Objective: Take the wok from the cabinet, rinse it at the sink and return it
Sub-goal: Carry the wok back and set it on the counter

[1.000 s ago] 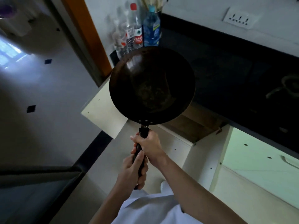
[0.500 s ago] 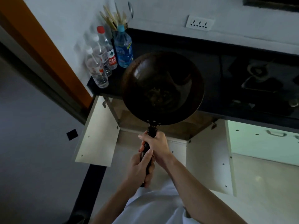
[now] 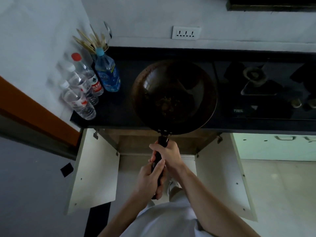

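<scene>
The wok [image 3: 174, 96] hangs over the dark counter [image 3: 116, 115], above the open cabinet [image 3: 153, 142]. Right hand [image 3: 168, 155] and left hand [image 3: 148, 180] both wrap its handle [image 3: 158, 161]; probably heavy and bowl-weighted, so grip near the bowl.

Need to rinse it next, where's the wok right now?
Centre of the head view: the wok is held by both hands over the dark counter, right of the bottles.

The scene is dim and underexposed. The dark countertop [image 3: 119, 115] and stove [image 3: 261, 89] on the far right lose detail in shadow. The white wall [image 3: 145, 19] reads greyish. Wide-angle distortion bends straight edges near the borders.
</scene>
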`<state>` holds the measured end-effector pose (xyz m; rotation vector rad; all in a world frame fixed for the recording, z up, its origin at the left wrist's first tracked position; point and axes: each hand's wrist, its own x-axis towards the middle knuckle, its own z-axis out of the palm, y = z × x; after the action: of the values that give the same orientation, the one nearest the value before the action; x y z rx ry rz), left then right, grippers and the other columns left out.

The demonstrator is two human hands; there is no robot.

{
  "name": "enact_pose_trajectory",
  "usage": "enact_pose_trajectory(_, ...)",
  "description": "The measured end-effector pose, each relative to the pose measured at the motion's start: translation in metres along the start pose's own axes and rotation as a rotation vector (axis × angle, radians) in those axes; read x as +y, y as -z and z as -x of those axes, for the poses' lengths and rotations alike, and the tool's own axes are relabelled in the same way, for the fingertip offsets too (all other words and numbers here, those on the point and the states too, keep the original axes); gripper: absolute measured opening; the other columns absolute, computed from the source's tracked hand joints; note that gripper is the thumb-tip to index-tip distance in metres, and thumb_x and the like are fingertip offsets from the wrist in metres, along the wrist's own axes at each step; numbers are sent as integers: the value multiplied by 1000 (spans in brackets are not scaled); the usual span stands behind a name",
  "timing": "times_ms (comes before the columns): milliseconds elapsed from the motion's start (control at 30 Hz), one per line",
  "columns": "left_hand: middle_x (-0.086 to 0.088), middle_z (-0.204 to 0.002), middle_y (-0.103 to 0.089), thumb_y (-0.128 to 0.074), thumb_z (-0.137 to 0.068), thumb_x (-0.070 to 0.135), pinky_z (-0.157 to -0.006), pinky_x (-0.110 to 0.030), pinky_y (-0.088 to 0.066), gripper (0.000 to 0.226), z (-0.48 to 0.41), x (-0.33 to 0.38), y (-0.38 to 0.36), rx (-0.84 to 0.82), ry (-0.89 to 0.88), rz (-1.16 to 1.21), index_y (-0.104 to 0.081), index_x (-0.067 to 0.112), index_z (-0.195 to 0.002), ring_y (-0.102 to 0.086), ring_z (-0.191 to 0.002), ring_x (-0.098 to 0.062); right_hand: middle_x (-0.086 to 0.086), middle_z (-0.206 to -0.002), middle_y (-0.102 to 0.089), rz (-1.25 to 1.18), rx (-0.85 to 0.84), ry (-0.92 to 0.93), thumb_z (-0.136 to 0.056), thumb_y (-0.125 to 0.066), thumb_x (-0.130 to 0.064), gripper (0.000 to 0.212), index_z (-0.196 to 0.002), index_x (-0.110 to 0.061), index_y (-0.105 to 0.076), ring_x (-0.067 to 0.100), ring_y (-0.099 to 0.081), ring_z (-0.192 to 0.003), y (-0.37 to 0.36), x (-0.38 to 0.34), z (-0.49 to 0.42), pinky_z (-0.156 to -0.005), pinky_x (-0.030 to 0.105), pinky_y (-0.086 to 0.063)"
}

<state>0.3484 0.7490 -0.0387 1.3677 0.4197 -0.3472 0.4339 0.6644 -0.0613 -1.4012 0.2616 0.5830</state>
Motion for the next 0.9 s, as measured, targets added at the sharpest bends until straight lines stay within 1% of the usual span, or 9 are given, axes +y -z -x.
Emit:
enact_pose_trajectory(67,-10,-54,-45,-48,-99,30,-32,-23,-35,39,-20,8,-8,15,13,-15,-56,-2,-80,-37,-31,-16,12,-61,-59,17,9,-4,-82,-74,-10,15,-76,-4,-62,26,-60,-54,10,-9,-20,-69,52,-57)
enact_pose_trajectory(133,-8,-53,-45,-48,-99,33,-35,-23,-34,38,-41,18,-19,36,36,-40,-56,2,-78,-37,-33,-16,11,-64,-60,46,18,-15,-75,-77,-17,16,-69,-10,-63,30,-60,-62,23,-20,-41,-74,58,-57)
enact_pose_trajectory(167,-7,-53,-45,-48,-99,34,-36,-24,-34,37,-51,23,-24,42,44,-59,-55,4,-77,-38,-34,-15,10,-65,-61,49,14,-15,-73,-77,-19,16,-67,-14,-64,30,-59,-64,29,-26,-51,-75,58,-56)
enact_pose_trajectory(267,-6,-54,-47,-48,-99,37,-38,-25,-35,37,-82,39,-43,60,40,-93,-55,8,-77,-39,-36,-15,7,-65,-61,37,0,-27,-72,-78,-18,17,-63,-19,-64,28,-59,-66,49,-47,-79,-73,49,-54)
enact_pose_trajectory(367,-4,-52,-47,-48,-98,38,-39,-25,-35,39,-107,51,-60,83,49,-98,-54,9,-73,-40,-36,-13,7,-60,-60,6,-50,-22,-82,-74,-8,19,-69,-10,-61,23,-61,-55,67,-62,-103,-64,41,-55)
enact_pose_trajectory(433,-3,-50,-47,-48,-98,37,-39,-25,-36,40,-120,57,-68,108,47,-114,-53,10,-69,-41,-36,-13,7,-58,-59,-28,-68,-36,-87,-70,-2,19,-74,-6,-58,20,-60,-49,74,-69,-115,-59,38,-54)
enact_pose_trajectory(633,-3,-52,-49,-50,-97,38,-39,-24,-36,38,-145,65,-75,155,100,-128,-55,9,-74,-41,-37,-12,6,-58,-59,-64,-86,-95,-87,-70,-1,20,-72,-6,-59,20,-59,-49,82,-74,-142,-68,45,-53)
enact_pose_trajectory(733,-3,-50,-47,-49,-98,36,-38,-24,-35,38,-157,70,-74,150,117,-103,-54,7,-74,-40,-36,-14,8,-59,-58,-85,-89,-118,-86,-71,-1,24,-67,-8,-59,21,-59,-49,83,-76,-156,-66,45,-55)
enact_pose_trajectory(900,-3,-50,-46,-46,-100,35,-38,-24,-35,42,-174,80,-71,98,107,-131,-53,6,-70,-39,-37,-14,7,-60,-59,-96,-88,-162,-88,-70,-1,22,-71,-7,-58,20,-61,-50,84,-83,-171,-68,45,-55)
